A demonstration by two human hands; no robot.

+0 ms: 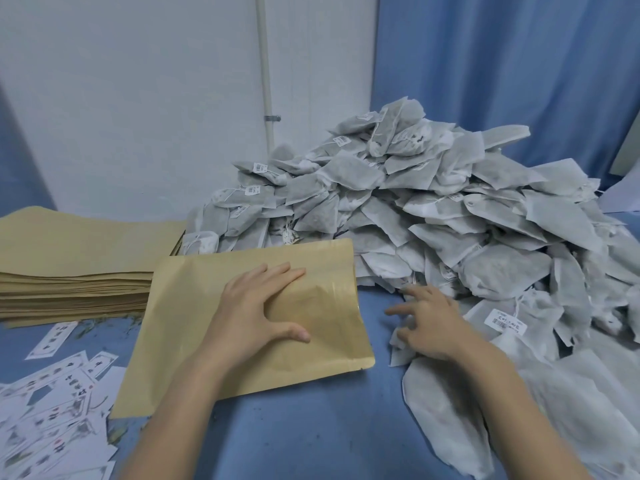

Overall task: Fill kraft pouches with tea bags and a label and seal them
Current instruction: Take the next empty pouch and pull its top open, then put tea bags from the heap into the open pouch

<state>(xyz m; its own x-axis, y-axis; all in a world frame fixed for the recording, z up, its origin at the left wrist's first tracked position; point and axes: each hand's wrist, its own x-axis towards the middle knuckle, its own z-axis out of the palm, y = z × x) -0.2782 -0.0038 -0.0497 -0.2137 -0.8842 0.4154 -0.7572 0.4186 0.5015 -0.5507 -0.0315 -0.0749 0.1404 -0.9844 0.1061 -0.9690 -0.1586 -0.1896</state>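
Centrally, the left hand [258,308] lies spread flat on a kraft pouch [242,327] on the blue table [311,427]; the right hand [427,323], fingers loosely splayed, touches tea bags [433,209] heaped right. Labels [52,410] scatter lower left.

kraft pouch [214,306]: tan brown | pouch stack [69,271]: same tan | tea bags [433,209]: pale grey-white (white tags) | labels [52,420]: white, dark print | table [311,427]: blue | curtain [502,64]: blue

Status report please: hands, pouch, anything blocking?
Left hand flat on the kraft pouch. Right hand open, reaching into the tea bag pile. Nothing blocking.
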